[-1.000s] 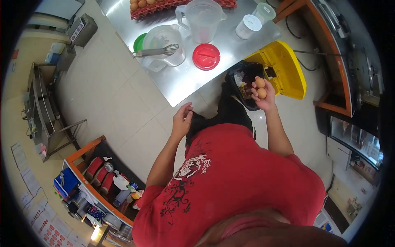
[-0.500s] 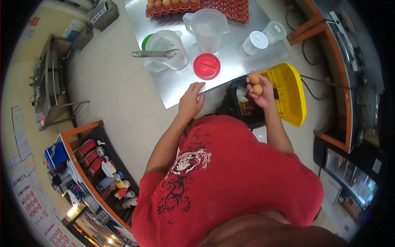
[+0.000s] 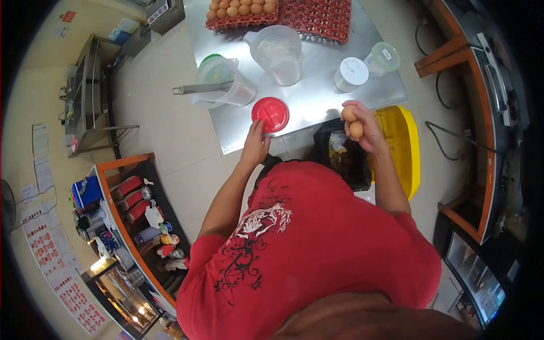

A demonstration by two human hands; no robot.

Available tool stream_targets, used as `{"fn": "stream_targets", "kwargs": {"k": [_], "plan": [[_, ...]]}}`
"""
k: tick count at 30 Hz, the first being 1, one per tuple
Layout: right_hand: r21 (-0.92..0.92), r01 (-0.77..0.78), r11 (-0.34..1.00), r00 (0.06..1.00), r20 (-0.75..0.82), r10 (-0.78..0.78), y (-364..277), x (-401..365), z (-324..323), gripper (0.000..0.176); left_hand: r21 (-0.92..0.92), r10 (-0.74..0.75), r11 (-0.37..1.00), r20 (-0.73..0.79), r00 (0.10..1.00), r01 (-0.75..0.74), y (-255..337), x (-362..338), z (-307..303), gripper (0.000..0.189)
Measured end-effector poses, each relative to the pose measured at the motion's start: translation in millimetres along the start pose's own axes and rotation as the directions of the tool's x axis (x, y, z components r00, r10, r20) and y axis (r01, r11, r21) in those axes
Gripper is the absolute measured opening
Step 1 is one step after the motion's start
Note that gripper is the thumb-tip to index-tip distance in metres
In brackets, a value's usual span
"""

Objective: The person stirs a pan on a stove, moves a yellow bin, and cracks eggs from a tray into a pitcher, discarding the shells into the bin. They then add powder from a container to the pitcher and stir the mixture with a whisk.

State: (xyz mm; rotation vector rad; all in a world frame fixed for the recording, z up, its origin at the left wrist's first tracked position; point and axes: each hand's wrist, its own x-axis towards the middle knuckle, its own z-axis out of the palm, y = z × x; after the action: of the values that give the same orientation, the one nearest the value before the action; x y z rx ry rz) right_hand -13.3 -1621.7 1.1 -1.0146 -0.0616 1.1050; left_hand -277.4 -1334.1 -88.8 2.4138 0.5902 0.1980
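Two brown eggs (image 3: 355, 129) sit in my right hand (image 3: 371, 131), whose fingers are closed around them above the table's front edge, beside the bin. My left hand (image 3: 256, 144) reaches over the table edge with fingers extended; its fingertips are at the near edge of a red round lid (image 3: 270, 114) and seem to touch it. Behind the lid stands a clear plastic jug (image 3: 241, 90) with a whisk (image 3: 198, 89) lying across its top. A second clear jug (image 3: 283, 59) stands farther back.
A red tray of eggs (image 3: 241, 21) and a red egg tray (image 3: 317, 20) lie at the table's back. Two lidded containers, one white (image 3: 350, 75) and one green-lidded (image 3: 383, 58), stand right. A bin (image 3: 341, 161) with a yellow lid (image 3: 408, 153) is below the edge.
My left hand has moved to the red lid, its fingertips now at the lid's edge. My right hand still holds the two eggs, slightly turned. The camera view has shifted.
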Motion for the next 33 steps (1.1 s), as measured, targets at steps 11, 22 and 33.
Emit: {"fn": "stream_targets", "kwargs": {"k": [11, 22, 33], "plan": [[0.066, -0.004, 0.998, 1.000, -0.025, 0.006, 12, -21, -1, 0.041, -0.130, 0.022, 0.991, -0.162, 0.987, -0.043, 142, 141, -62, 0.047], [0.065, 0.330, 0.942, 0.921, -0.243, -0.306, 6, -47, 28, 0.038, -0.228, 0.258, 0.950, 0.180, 0.949, -0.215, 136, 110, -78, 0.032], [0.018, 0.216, 0.976, 0.960, -0.187, -0.208, -18, -21, 45, 0.037, -0.193, 0.269, 0.946, 0.014, 0.963, -0.261, 125, 100, -88, 0.058]]}}
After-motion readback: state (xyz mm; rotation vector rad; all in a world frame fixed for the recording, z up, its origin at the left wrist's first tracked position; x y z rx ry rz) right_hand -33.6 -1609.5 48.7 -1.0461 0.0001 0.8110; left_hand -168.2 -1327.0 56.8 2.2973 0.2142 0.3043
